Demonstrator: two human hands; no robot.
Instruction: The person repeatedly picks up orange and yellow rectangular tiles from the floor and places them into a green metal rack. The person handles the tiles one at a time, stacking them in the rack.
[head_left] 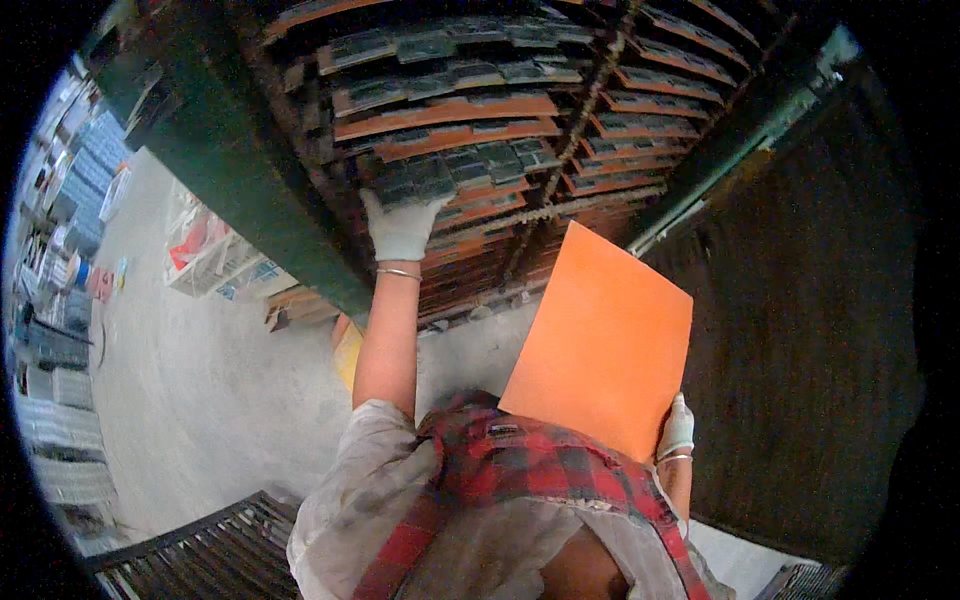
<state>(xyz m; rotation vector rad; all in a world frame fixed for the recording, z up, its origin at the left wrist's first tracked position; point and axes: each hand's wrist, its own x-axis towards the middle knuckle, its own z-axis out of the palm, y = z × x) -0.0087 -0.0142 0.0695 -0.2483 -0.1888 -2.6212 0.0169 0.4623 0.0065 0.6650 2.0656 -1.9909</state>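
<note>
Board (605, 340), flat and orange, is positioned at a slant in front of my checked apron (540, 455), right of centre. My right hand (677, 428), gloved in white, is closed on the lower right edge of this panel. My left hand (404, 225), also gloved, is raised to the rack (545, 195), in contact with a row of dark pieces (425, 178). Its thumb is spread; the fingertips are hidden, so I cannot tell whether it grips them. More orange boards (450, 115) bearing dark pieces are stacked in tiers above.
</note>
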